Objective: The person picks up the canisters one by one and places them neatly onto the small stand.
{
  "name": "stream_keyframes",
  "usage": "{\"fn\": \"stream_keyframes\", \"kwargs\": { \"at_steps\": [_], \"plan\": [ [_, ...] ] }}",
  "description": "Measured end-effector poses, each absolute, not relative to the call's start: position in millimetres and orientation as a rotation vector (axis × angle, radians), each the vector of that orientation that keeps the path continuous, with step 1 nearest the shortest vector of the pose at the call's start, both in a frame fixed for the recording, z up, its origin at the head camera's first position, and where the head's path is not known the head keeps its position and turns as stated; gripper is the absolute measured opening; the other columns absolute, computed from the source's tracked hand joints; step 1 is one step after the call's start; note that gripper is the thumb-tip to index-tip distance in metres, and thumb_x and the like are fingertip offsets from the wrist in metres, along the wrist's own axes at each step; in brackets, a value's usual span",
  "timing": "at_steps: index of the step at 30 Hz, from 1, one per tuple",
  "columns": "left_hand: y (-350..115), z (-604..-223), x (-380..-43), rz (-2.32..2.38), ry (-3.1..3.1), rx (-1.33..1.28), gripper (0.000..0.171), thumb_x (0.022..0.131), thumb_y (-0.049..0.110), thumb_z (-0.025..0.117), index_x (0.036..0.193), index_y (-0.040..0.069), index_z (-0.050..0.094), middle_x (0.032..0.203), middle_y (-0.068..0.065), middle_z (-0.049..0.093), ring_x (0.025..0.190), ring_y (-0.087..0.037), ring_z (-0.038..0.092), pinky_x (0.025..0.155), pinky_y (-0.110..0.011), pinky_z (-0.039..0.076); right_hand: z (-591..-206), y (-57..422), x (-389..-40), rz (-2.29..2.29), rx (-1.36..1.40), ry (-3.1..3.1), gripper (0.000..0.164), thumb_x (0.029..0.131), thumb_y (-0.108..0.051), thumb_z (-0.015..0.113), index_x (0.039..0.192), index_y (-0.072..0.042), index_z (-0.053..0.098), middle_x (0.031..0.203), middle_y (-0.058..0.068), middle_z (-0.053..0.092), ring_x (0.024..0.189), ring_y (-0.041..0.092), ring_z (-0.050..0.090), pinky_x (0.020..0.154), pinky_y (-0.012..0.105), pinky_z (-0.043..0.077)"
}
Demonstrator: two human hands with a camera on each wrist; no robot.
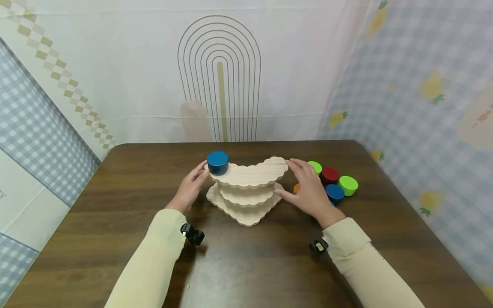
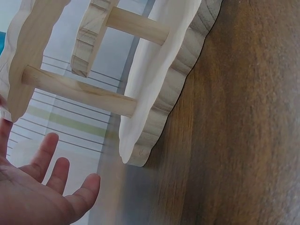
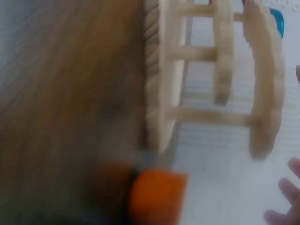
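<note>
A pale wooden tiered stand (image 1: 246,209) with scalloped edges stands on the table, its tiers joined by round pegs. On the left end of its top tier rests a blue cylinder (image 1: 218,163). My left hand (image 1: 189,188) pinches that tier's left end between thumb and index finger, just beside the cylinder; the other fingers (image 2: 60,171) spread away loosely. Beside the stand's right end is my right hand (image 1: 310,192), thumb and fingers apart and nothing held. In the right wrist view its fingertips (image 3: 286,187) show clear of the wood, and the picture is blurred.
Right of the stand, partly behind my right hand, lies a group of cylinders: a red one (image 1: 329,176), a green one (image 1: 348,185), a blue one (image 1: 335,194) and an orange one (image 3: 157,197) among them. The brown table (image 1: 246,265) meets a printed cloth backdrop (image 1: 146,77).
</note>
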State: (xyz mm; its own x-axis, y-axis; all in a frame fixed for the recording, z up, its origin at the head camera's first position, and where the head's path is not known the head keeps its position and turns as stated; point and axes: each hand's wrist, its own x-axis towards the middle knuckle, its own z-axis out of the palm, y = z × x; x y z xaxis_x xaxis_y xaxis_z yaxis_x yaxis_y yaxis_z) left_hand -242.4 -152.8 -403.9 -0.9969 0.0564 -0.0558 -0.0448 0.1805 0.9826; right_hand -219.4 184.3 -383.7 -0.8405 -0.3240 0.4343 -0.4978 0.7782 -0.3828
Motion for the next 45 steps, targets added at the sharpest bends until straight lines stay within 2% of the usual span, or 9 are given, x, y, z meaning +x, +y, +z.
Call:
{"fn": "stream_keyframes", "kwargs": {
  "at_steps": [18, 35, 45],
  "plan": [
    [-150.5, -402.1, -243.0, 1.956, 2.359, 0.026, 0.052, 0.103, 0.037, 0.045, 0.152, 0.025, 0.033, 0.150, -0.013, 0.039, 0.141, -0.032, 0.031, 0.111, -0.054, 0.028, -406.2, 246.7, -202.9, 0.733, 0.397, -2.818, 0.087, 0.083, -0.050, 0.071, 0.148, -0.006, 0.034, 0.148, 0.023, 0.034, 0.134, 0.046, 0.029, 0.104, 0.067, 0.026],
    [-153.7, -404.2, -245.9, 1.964, 2.316, 0.009, 0.052, 0.104, 0.034, 0.043, 0.153, 0.025, 0.029, 0.152, -0.013, 0.036, 0.142, -0.032, 0.028, 0.112, -0.054, 0.027, -411.2, 269.0, -188.1, 0.770, 0.325, -2.921, 0.087, 0.086, -0.052, 0.067, 0.148, -0.001, 0.032, 0.150, 0.026, 0.030, 0.133, 0.047, 0.029, 0.102, 0.067, 0.029],
    [-154.6, -405.4, -243.6, 1.952, 2.357, 0.021, 0.053, 0.103, 0.037, 0.044, 0.153, 0.025, 0.031, 0.150, -0.014, 0.039, 0.140, -0.032, 0.032, 0.110, -0.054, 0.030, -415.1, 279.1, -184.6, 0.747, 0.276, -2.974, 0.091, 0.086, -0.058, 0.064, 0.150, -0.003, 0.030, 0.150, 0.026, 0.030, 0.133, 0.048, 0.028, 0.102, 0.067, 0.029]
  ]
}}
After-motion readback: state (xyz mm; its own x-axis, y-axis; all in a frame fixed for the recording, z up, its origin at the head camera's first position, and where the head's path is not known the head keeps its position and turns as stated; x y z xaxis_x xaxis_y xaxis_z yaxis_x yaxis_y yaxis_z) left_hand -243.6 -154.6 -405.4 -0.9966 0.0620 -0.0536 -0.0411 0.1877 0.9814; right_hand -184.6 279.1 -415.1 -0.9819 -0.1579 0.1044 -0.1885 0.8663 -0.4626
